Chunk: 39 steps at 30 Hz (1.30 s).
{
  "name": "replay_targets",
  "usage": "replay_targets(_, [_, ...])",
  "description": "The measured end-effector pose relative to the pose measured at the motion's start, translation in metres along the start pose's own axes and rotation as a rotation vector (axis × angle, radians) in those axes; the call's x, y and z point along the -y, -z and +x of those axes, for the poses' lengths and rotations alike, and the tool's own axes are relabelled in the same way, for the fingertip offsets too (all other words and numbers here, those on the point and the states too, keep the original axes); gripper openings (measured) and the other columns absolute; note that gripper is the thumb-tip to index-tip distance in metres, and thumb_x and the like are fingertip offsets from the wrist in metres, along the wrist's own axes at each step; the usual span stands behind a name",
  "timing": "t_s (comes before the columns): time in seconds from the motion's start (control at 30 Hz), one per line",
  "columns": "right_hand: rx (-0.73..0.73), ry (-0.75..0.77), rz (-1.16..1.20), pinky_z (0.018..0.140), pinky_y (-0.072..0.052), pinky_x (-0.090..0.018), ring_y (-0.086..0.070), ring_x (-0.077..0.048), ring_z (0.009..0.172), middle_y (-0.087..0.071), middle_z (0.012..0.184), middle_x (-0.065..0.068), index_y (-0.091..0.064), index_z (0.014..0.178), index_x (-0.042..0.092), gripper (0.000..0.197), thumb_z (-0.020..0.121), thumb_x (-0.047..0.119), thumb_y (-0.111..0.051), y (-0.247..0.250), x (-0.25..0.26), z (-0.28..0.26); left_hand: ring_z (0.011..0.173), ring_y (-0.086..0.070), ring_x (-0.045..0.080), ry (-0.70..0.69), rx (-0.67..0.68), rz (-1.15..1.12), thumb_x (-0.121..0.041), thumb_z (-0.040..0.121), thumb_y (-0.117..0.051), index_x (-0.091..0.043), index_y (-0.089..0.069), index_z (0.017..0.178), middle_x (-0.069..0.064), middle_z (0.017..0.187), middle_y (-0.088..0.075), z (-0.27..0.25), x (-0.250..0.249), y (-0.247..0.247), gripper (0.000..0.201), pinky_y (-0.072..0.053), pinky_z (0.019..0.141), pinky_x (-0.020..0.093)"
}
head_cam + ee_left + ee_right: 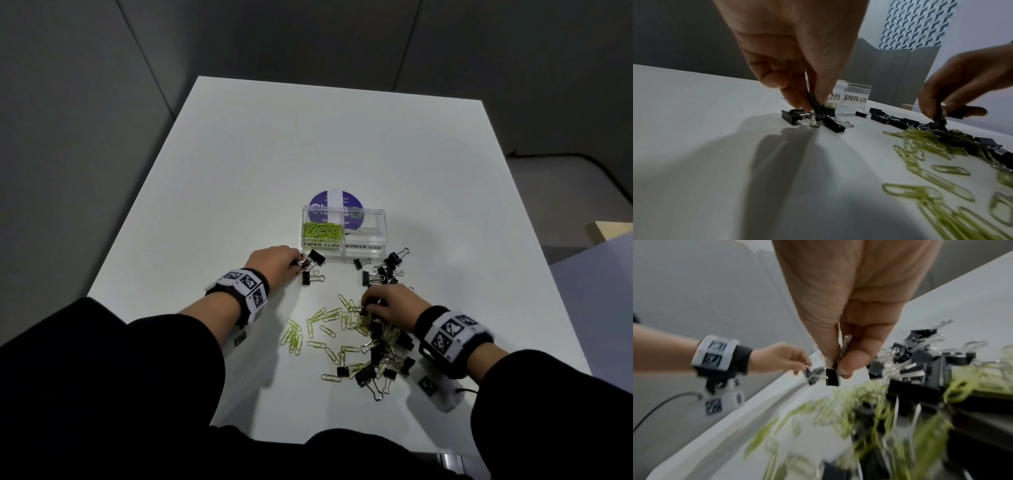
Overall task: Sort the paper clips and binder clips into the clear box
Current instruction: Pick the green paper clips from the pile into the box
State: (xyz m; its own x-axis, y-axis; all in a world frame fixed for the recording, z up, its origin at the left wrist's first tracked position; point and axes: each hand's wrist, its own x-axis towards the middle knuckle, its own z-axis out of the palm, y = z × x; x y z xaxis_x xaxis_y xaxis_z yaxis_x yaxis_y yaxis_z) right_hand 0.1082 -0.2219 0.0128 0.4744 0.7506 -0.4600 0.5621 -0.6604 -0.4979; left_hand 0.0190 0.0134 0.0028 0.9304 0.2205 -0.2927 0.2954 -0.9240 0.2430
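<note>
A clear two-compartment box [344,245] stands mid-table; its left side, marked PAPER CLIPS, holds green paper clips [322,231], and its right side is marked BINDER CLIPS [856,98]. My left hand [274,262] pinches a black binder clip [813,104] among a few others [311,270] just left of the box front. My right hand [387,305] pinches another black binder clip [832,378] above the mixed pile of green paper clips and black binder clips [370,342]. More binder clips [383,270] lie in front of the box's right side.
A purple round label [335,205] lies behind the box. The white table [308,144] ends close on the left and right. A white tagged block with a cable [440,390] sits near my right wrist. A beige object [613,229] shows at far right.
</note>
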Motion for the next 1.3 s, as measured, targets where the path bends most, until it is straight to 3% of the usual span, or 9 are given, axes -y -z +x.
replay_targets(0.13, [-0.075,-0.111,0.186,0.057,-0.049,-0.015,-0.057,-0.013,0.065,-0.063,0.092,-0.007,-0.063,0.107,0.004,0.020,0.091,0.007,-0.051,0.012,-0.003,0.022,0.105,-0.058,0.022,0.003,0.013,-0.004,-0.028,0.095,-0.045,-0.019,-0.058,0.116,0.003,0.115,-0.063,0.002,0.001,-0.006,0.026,-0.048,0.082,0.033])
replay_targets(0.3, [-0.160,-0.168,0.330,0.057,-0.048,-0.015,-0.057,-0.012,0.064,-0.064,0.091,-0.009,-0.065,0.107,0.003,0.023,0.093,0.005,-0.047,0.011,0.011,0.056,0.105,-0.058,0.022,0.008,0.015,-0.022,-0.030,0.096,-0.043,-0.021,-0.057,0.120,0.002,0.117,-0.060,0.001,0.007,-0.009,0.029,-0.048,0.081,0.033])
replay_targets(0.47, [-0.215,-0.120,0.351,0.047,-0.040,-0.004,-0.044,0.006,0.059,-0.062,0.121,-0.009,-0.060,0.118,0.012,0.030,0.095,0.005,-0.043,0.010,0.021,0.068,0.106,-0.056,0.023,-0.023,-0.066,-0.047,-0.028,0.095,-0.046,-0.022,-0.052,0.127,0.002,0.123,-0.053,-0.005,0.017,-0.007,0.032,-0.048,0.078,0.034])
replay_targets(0.67, [-0.281,-0.052,0.143,0.069,-0.039,0.000,-0.058,-0.013,0.082,-0.059,0.117,-0.009,-0.063,0.109,0.008,0.026,0.092,0.001,-0.046,0.024,0.002,0.041,0.104,-0.056,0.015,-0.148,0.165,-0.042,-0.034,0.092,-0.051,-0.023,-0.047,0.127,-0.003,0.126,-0.050,-0.028,0.017,-0.012,0.036,-0.046,0.082,0.027])
replay_targets(0.73, [-0.305,-0.067,0.027,0.080,-0.041,-0.015,-0.058,-0.020,0.095,-0.059,0.114,-0.008,-0.062,0.111,0.010,0.024,0.092,0.008,-0.048,0.026,-0.016,0.025,0.106,-0.053,0.016,-0.197,0.271,-0.027,-0.036,0.087,-0.057,-0.022,-0.040,0.133,-0.001,0.129,-0.045,-0.036,0.017,-0.018,0.051,-0.045,0.083,0.025])
replay_targets(0.8, [-0.288,-0.150,-0.035,0.080,-0.042,-0.026,-0.055,-0.019,0.090,-0.058,0.112,-0.008,-0.059,0.114,0.013,0.024,0.092,0.015,-0.049,0.025,-0.036,0.006,0.111,-0.050,0.017,-0.217,0.314,-0.049,-0.035,0.082,-0.064,-0.020,-0.036,0.136,0.000,0.131,-0.041,-0.045,0.017,-0.027,0.063,-0.043,0.087,0.025])
replay_targets(0.9, [-0.197,-0.292,-0.040,0.082,-0.042,-0.028,-0.051,-0.017,0.086,-0.053,0.119,-0.011,-0.050,0.125,0.013,0.035,0.091,0.023,-0.053,0.020,-0.062,-0.024,0.114,-0.048,0.018,-0.212,0.329,-0.088,-0.031,0.079,-0.067,-0.020,-0.034,0.138,0.000,0.133,-0.038,-0.057,0.012,-0.040,0.068,-0.043,0.093,0.026])
replay_targets(1.03, [-0.044,-0.375,0.035,0.092,-0.045,-0.030,-0.057,-0.025,0.105,-0.038,0.134,-0.013,-0.034,0.139,0.013,0.064,0.084,0.024,-0.065,0.006,-0.073,-0.050,0.111,-0.050,0.018,-0.197,0.320,-0.141,-0.030,0.084,-0.064,-0.022,-0.033,0.140,0.001,0.132,-0.038,-0.061,-0.001,-0.052,0.065,-0.043,0.094,0.026])
replay_targets(1.3, [-0.139,-0.343,0.086,0.094,-0.043,-0.027,-0.052,-0.023,0.108,-0.040,0.130,-0.012,-0.037,0.136,0.012,0.055,0.086,0.015,-0.060,-0.028,-0.052,-0.045,0.094,-0.052,0.017,-0.182,0.248,-0.266,-0.020,0.089,-0.059,-0.014,-0.046,0.131,0.006,0.124,-0.044,-0.052,-0.039,-0.059,0.044,-0.039,0.087,0.019])
